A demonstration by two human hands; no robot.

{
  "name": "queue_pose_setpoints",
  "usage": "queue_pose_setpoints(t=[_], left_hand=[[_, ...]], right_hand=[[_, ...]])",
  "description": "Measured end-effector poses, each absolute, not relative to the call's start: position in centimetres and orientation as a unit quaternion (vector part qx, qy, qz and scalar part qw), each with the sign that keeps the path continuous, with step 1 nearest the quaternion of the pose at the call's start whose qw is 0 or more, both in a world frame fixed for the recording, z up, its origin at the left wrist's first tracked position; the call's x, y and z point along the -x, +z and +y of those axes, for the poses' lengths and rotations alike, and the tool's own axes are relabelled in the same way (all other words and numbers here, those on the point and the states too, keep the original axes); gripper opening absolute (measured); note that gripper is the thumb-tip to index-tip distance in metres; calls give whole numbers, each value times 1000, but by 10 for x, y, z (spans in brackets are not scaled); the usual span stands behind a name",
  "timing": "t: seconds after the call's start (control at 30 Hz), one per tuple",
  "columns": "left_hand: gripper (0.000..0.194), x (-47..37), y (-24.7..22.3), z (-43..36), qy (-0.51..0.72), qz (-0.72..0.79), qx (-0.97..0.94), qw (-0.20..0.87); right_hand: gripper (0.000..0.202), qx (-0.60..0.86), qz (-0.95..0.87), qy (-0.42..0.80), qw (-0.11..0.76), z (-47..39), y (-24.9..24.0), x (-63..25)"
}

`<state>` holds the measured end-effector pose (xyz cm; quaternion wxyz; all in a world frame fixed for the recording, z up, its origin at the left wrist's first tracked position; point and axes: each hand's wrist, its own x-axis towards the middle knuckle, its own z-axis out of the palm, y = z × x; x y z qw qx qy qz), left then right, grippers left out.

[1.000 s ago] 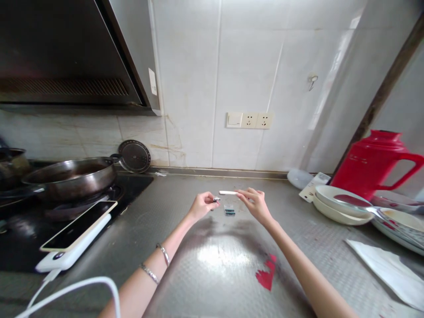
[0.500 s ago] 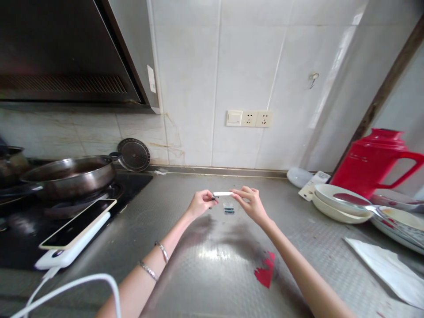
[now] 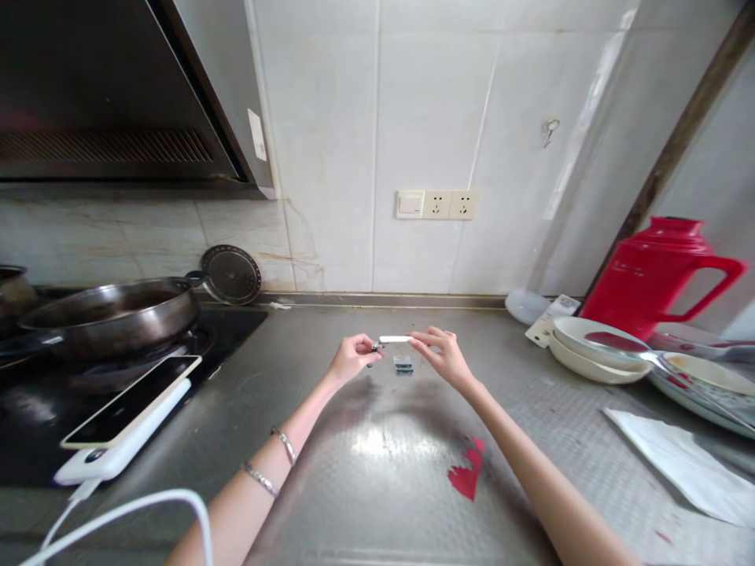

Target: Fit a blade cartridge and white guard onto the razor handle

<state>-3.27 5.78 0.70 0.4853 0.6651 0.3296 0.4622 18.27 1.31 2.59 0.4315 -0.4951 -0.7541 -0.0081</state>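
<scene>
At the centre of the frame, the left hand (image 3: pixel 351 360) pinches a small metal piece (image 3: pixel 376 347) between thumb and fingers, while the right hand (image 3: pixel 441 354) grips one end of a white stick (image 3: pixel 394 339). The stick lies level, its free tip right by the piece — whether they touch, I cannot tell. Just below the stick, a small clear pack (image 3: pixel 403 366) lies on the desk (image 3: pixel 377 519). The step in hand looks like lining up tip and piece; the next move calls for a steady left pinch and fine control of the stick.
</scene>
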Motion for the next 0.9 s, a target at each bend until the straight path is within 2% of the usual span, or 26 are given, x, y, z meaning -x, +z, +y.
queue_pose_setpoints(t=[0.9], left_hand=[[19, 34, 6, 59, 475, 330, -649, 494]], right_hand=[[42, 486, -757, 6, 437, 14, 24, -180]])
